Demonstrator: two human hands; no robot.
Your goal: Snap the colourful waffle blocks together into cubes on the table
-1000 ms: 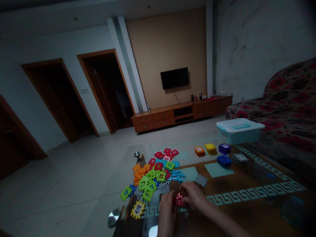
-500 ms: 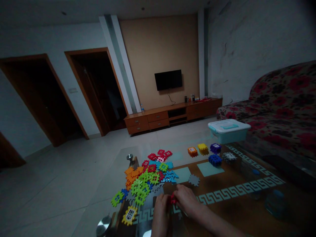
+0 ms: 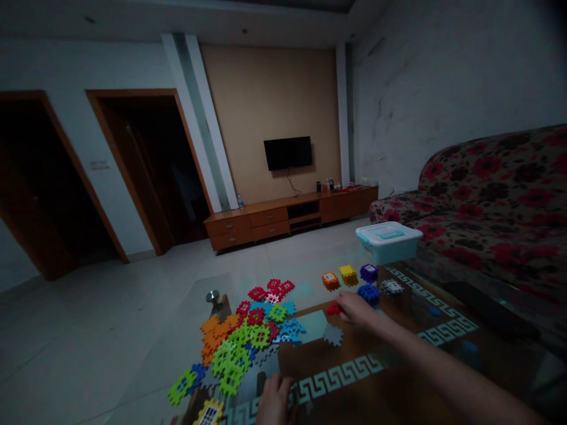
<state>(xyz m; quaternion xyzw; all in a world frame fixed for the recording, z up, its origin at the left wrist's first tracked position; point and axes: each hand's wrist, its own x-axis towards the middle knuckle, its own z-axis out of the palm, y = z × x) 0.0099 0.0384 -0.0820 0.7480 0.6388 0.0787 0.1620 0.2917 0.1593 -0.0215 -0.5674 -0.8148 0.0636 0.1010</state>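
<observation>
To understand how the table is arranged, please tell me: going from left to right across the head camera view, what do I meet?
Pile of toy pieces → orange block → yellow block → purple block → grey block

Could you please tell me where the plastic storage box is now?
The plastic storage box stands right of centre in the head view, just beyond the purple toy block, beside the floral sofa.
</observation>
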